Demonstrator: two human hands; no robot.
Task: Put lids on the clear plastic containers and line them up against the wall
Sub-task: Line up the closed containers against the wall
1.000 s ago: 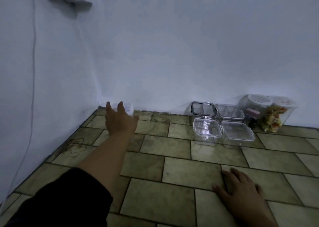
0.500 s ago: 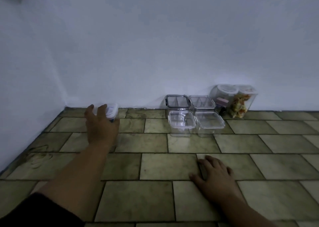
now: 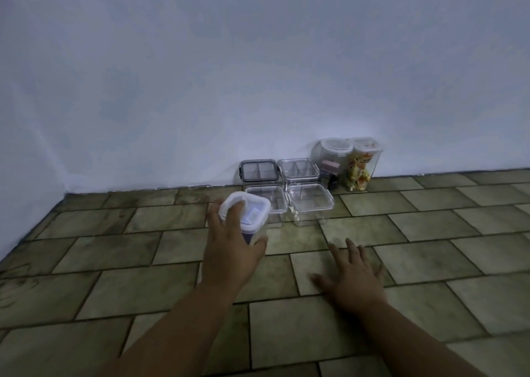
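Left hand: wrapped around a small clear container with a white lid, fingers over the lid's near edge and thumb along the side; the container is held above the tiled floor, tilted a little, just in front of and left of the group by the wall. Right hand: fingers spread, palm down, flat on the floor tiles, holding nothing, well apart from the containers. White wall: plain, meets the floor along a dark seam. Against the wall, a dark-rimmed square container with inner dividers, lid on; touching its right side, a clear-lidded divided container. In front of these, two more clear square containers: the left one partly hidden behind the held container, the right one with its lid on. To the right, at the wall, a round-topped clear canister with a pink item inside, and beside it a tall canister with yellow and orange contents. Both forearms are bare.
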